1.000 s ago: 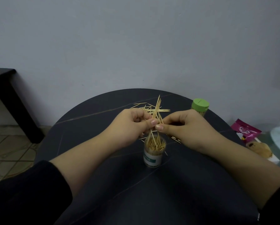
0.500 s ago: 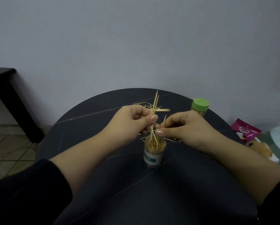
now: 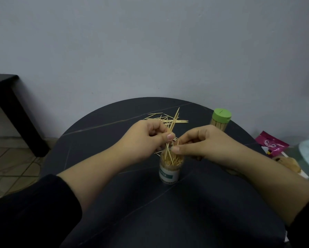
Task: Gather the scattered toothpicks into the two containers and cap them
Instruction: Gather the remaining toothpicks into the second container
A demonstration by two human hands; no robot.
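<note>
Above the mouth of the open container, near the middle of the dark table, the left hand is holding a bundle of toothpicks. Its grip is closing narrowly, thumb against curled fingers, about the middle of the sticks. The right hand is pinching the lower part of that bundle just over the rim, thumb and forefinger drawn close, steering the tips down among the toothpicks already standing inside.

Toothpicks like these are probably almost weightless, stiff along their length yet quick to snap if bent, and smooth enough to fan apart or slide out of a loose hold. Pinching them at mid-length, with a second pinch low down, is likely the surest way to keep them parallel. The clear container also looks light and could tip if the bundle is pressing sideways on its wall.

Loose toothpicks are lying scattered on the table beyond the hands, and the capped container with its green lid is standing well apart at the right rear.

Compared with half a second ago, both hands are sitting slightly lower, and the bundle's top has dropped and is leaning a little more to the right.
</note>
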